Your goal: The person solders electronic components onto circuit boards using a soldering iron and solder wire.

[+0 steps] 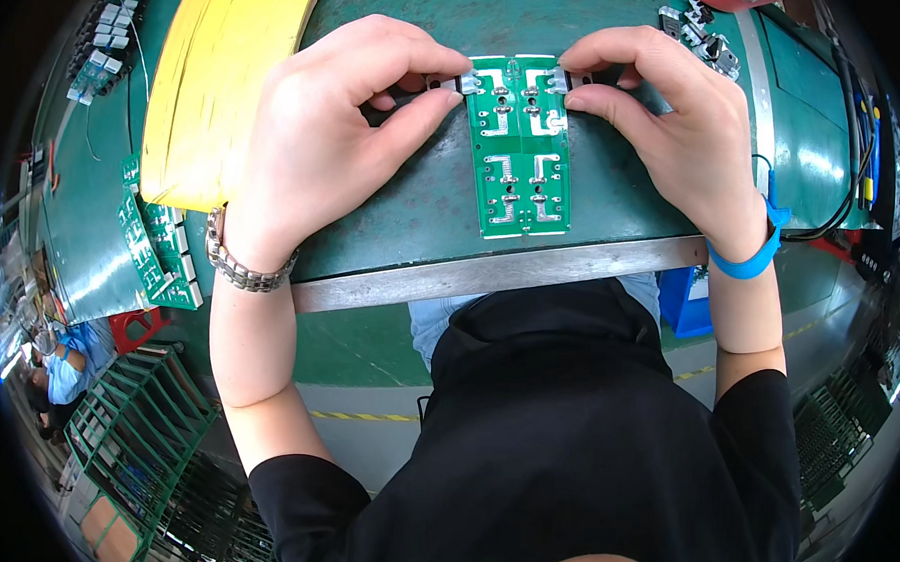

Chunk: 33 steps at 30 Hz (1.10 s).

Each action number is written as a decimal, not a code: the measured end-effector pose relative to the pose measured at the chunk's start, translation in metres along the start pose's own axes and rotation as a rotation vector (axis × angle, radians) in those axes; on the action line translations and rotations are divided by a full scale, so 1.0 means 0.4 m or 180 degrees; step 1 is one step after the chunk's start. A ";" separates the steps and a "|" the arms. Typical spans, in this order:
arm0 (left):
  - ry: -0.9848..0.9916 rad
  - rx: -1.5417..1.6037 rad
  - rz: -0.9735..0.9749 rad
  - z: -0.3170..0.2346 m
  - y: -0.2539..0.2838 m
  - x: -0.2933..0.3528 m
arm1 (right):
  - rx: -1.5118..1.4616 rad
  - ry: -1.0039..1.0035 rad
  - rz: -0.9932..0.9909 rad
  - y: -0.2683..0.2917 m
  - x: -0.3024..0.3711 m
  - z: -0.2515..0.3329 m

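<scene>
A green circuit board panel with silver solder pads lies on the green tabletop before me. At its upper left edge my left hand pinches a small dark component between thumb and forefinger. My right hand pinches a similar small dark component at the opposite upper edge. Both parts touch the board's rim and are mostly covered by my fingertips. The lower half of the board is untouched.
A yellow bin stands left of my left hand. More green boards lie beyond it, near the table's left edge. Small metal and black parts sit at the back right. A metal strip edges the table; a blue wrist strap circles my right wrist.
</scene>
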<state>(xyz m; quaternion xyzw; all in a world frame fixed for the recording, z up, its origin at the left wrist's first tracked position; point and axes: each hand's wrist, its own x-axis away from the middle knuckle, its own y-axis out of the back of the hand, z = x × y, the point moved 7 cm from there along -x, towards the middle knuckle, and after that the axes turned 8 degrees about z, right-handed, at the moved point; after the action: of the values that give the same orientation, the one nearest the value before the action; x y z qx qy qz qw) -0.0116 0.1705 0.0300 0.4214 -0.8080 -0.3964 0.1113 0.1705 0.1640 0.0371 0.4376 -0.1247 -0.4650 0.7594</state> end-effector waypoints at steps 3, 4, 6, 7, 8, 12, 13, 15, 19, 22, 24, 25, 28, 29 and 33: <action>0.0010 0.0023 -0.0012 -0.004 -0.002 -0.002 | -0.0011 0.0004 -0.0010 -0.001 0.001 -0.001; 0.0004 0.0023 -0.0023 -0.005 -0.001 -0.002 | -0.0014 -0.0007 -0.0009 -0.001 0.001 -0.001; -0.0043 -0.0058 -0.0029 -0.008 0.000 -0.001 | 0.0004 0.0024 -0.0030 0.000 0.000 0.000; -0.0093 -0.0125 -0.0036 -0.010 -0.001 -0.002 | 0.0030 0.0045 -0.0045 0.001 0.002 0.000; -0.0111 -0.0127 -0.0026 -0.012 -0.004 -0.004 | 0.0037 0.0034 -0.0061 0.002 0.003 -0.003; -0.0019 -0.0089 0.0063 -0.012 -0.005 -0.014 | 0.0041 0.0101 -0.0135 0.013 0.006 0.005; 0.0007 -0.0089 0.0116 -0.012 -0.006 -0.012 | -0.0062 0.0072 -0.0165 0.015 0.006 0.009; 0.0104 -0.0053 0.0117 -0.016 -0.010 -0.014 | -0.0008 0.0322 -0.0444 0.049 0.016 0.019; 0.0226 0.0116 -0.0097 -0.001 0.002 -0.001 | -0.0149 -0.0405 -0.1001 0.154 0.106 -0.073; 0.0218 0.0286 -0.0331 0.005 0.011 -0.001 | 0.0070 -0.1014 -0.1230 0.214 0.183 -0.157; 0.0350 0.0415 -0.0561 0.009 0.014 -0.002 | 0.0399 -0.0954 -0.1025 0.203 0.196 -0.154; 0.0273 0.0395 -0.0530 -0.004 0.006 -0.011 | 0.0445 -0.0859 -0.1047 0.196 0.194 -0.146; -0.0249 -0.0164 -0.0276 -0.099 -0.013 -0.048 | 0.1088 -0.0603 -0.1006 0.159 0.184 -0.138; -0.0388 -0.0373 -0.0193 -0.130 -0.023 -0.061 | 0.1237 -0.0441 -0.1072 0.153 0.184 -0.140; -0.0889 -0.1109 0.0038 -0.216 -0.075 -0.124 | 0.1029 -0.0555 -0.1081 0.151 0.192 -0.146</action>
<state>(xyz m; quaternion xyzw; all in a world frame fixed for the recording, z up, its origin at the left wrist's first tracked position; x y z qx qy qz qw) 0.0814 0.1515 0.0729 0.3320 -0.7373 -0.5839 0.0719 0.2824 0.1445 0.0333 0.5263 -0.1873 -0.5959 0.5769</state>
